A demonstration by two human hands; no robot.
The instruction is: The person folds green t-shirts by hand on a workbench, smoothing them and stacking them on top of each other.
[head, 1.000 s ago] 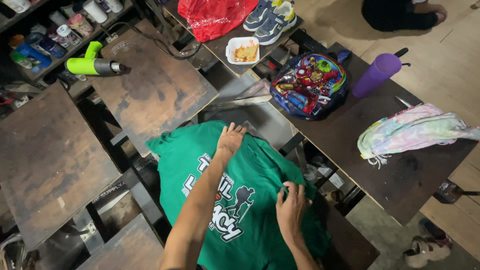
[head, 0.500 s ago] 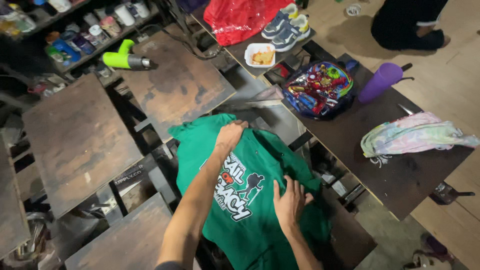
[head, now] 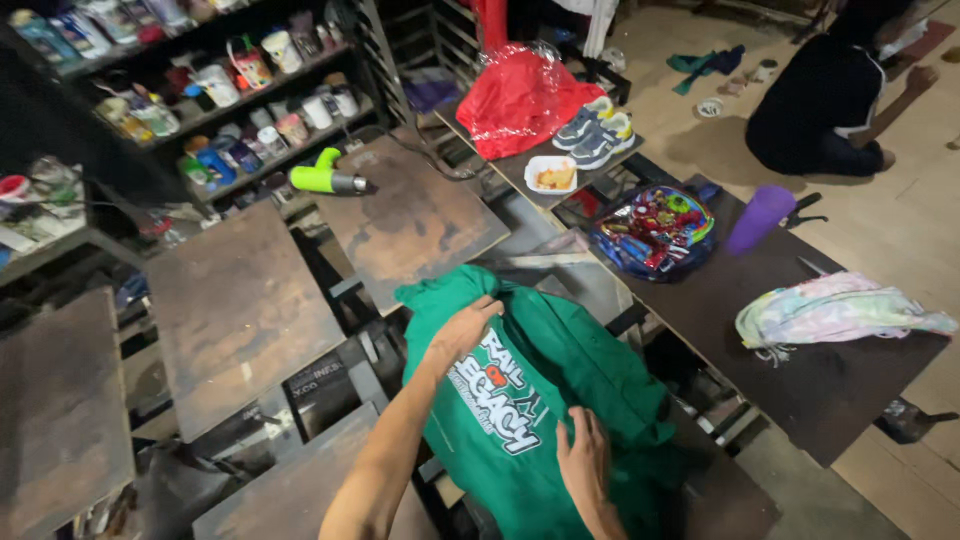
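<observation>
Gripless, both open palms, left hand (head: 462, 333) and right hand (head: 583, 462), press the green shirt (head: 580, 370).

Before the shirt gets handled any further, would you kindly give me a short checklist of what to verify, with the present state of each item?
1. Left hand on the green shirt: ok, it rests flat near the top edge.
2. Right hand on the shirt: ok, it presses the lower part beside the white print.
3. Shirt lying smooth: not ok, folds show along its right side and at the top.
4. Print fully visible: not ok, the left arm covers one end of it.
5. Shirt square on its board: cannot tell, the cloth hides the board's edges.
6. Neighbouring brown platen apart from the shirt: ok, though the green heat gun lies at its far edge.
</observation>
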